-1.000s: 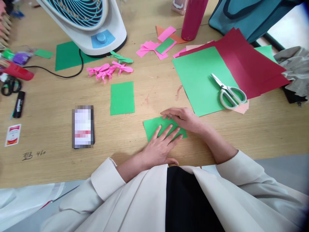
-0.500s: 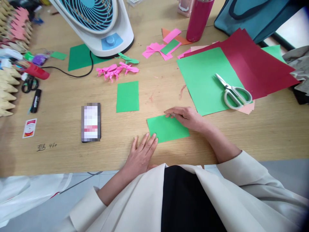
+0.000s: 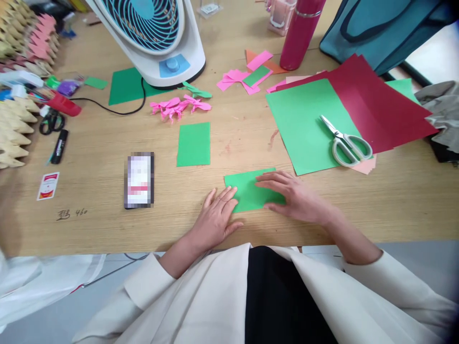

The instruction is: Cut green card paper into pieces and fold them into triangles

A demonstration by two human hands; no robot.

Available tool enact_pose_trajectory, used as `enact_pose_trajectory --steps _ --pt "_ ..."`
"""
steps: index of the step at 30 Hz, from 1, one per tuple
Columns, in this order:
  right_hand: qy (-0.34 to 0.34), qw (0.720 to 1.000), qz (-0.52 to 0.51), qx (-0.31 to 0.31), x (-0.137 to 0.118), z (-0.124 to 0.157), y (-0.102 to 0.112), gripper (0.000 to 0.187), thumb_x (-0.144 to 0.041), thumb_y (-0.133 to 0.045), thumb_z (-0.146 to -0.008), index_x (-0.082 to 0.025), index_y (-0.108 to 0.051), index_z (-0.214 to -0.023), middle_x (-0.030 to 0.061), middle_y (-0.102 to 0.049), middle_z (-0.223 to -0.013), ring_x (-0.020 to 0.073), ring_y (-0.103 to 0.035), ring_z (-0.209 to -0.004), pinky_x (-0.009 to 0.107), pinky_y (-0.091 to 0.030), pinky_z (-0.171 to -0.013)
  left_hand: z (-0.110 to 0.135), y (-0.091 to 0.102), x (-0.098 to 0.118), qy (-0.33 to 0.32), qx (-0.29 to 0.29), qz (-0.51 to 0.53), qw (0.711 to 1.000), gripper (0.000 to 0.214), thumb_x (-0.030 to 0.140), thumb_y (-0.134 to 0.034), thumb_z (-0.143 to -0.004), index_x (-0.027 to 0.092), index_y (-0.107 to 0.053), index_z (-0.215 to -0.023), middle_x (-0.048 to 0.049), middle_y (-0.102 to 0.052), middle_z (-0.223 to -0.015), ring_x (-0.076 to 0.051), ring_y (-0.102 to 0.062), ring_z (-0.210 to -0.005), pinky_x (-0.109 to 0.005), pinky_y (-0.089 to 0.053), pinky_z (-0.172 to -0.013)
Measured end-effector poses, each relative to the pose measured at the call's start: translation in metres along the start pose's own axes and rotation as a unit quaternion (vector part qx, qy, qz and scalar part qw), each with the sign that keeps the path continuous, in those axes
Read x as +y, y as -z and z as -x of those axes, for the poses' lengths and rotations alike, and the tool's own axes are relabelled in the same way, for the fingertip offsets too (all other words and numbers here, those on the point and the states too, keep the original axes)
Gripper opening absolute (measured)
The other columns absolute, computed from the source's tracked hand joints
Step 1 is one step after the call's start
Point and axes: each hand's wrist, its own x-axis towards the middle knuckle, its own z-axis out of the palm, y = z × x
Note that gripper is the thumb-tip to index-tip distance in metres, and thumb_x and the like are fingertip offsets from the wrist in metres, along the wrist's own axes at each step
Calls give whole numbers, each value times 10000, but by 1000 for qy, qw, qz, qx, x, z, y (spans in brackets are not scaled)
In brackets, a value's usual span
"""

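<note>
A rectangle of green paper point(image 3: 247, 187) lies flat on the wooden table near its front edge. My left hand point(image 3: 215, 216) rests on the left end of this paper, fingertips on it and thumb spread to the right. Over the right end is my right hand point(image 3: 299, 196), its fingers stretched out and apart, covering that part of the sheet. Whether the right fingertips press on the paper I cannot tell. Another green paper rectangle point(image 3: 194, 144) lies farther back to the left. White-handled scissors point(image 3: 347, 145) rest on a larger green sheet point(image 3: 304, 119) at the right.
A phone point(image 3: 139, 180) lies left of my hands. Behind are pink folded paper pieces point(image 3: 175, 107), a fan point(image 3: 168, 62) with its cord, and pink paper strips point(image 3: 233, 79). Red sheets point(image 3: 383, 107), a red bottle point(image 3: 300, 36) and a blue bag point(image 3: 376, 31) occupy the back right.
My right hand has moved from the paper's far edge towards me, over its right end, with fingers more spread. My left hand stays on the left end, thumb now showing. The view has shifted slightly.
</note>
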Motion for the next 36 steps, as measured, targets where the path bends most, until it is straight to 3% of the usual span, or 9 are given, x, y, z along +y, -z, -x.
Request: enact_pose_trajectory --steps 8,13,16,20,24,28,30,32,36 --pt "20 994 103 -8 -9 26 -4 350 -271 -528 -965 -157 -572 -1294 194 -590 -1349 335 -496 -1332 563 -415 -1122 -19 4 -7 -56 27 -30 998 418 450 -561 -925 122 -626 -1175 -207 -597 -1341 -351 -528 -1270 -509 -452 -1034" --pt "34 994 102 21 -9 29 -5 296 -164 -464 -971 -175 -630 -1216 165 -663 -1249 305 -605 -1201 508 -519 -1007 -22 9 -7 -87 80 -3 993 200 204 -493 -962 180 -681 -1023 -122 -702 -1183 -253 -628 -1143 -439 -486 -982" --pt "16 993 104 59 -16 24 -1 247 -197 -509 -960 -198 -658 -1158 126 -720 -1132 279 -674 -1004 467 -548 -879 -31 29 -2 -72 135 43 987 174 183 -518 -950 201 -691 -961 -71 -743 -1076 -210 -665 -1026 -387 -502 -905" --pt "-36 987 -2 155 -32 7 12 170 -242 -536 -957 -215 -681 -1041 74 -731 -926 218 -661 -804 368 -525 -728 -55 79 7 -38 188 151 970 101 249 -594 -928 219 -688 -950 -28 -748 -1007 -170 -674 -928 -343 -488 -892" --pt "-180 921 -192 287 -34 -13 21 236 -397 -564 -945 -234 -665 -808 -6 -588 -627 150 -532 -558 289 -417 -505 -79 104 -5 82 254 390 881 330 455 -559 -934 212 -616 -1151 -65 -717 -1089 -192 -670 -1035 -339 -509 -915" --pt "-234 844 -370 309 -16 -27 12 310 -524 -583 -902 -245 -649 -785 -13 -577 -633 153 -532 -566 274 -442 -507 -88 81 -20 185 155 636 733 603 695 -412 -899 191 -577 -1186 -101 -718 -1053 -193 -704 -896 -334 -557 -786" --pt "-253 823 -409 301 -7 -29 3 309 -539 -595 -887 -246 -645 -799 -8 -606 -659 154 -550 -578 272 -468 -525 -87 62 -18 200 106 693 685 618 721 -476 -853 185 -606 -1133 -92 -725 -997 -178 -699 -830 -308 -555 -733" --pt "-273 810 -425 297 -2 -28 -5 303 -537 -611 -876 -244 -644 -805 -6 -623 -668 152 -557 -575 268 -477 -528 -86 46 -12 206 88 702 676 515 649 -616 -813 189 -644 -1043 -56 -727 -940 -152 -684 -787 -261 -534 -687" --pt "-282 800 -457 266 -1 -24 -15 282 -514 -619 -881 -239 -666 -843 5 -677 -735 158 -601 -628 272 -506 -570 -90 24 -2 228 118 659 707 383 503 -746 -767 165 -704 -941 -43 -751 -911 -177 -689 -859 -277 -534 -764"
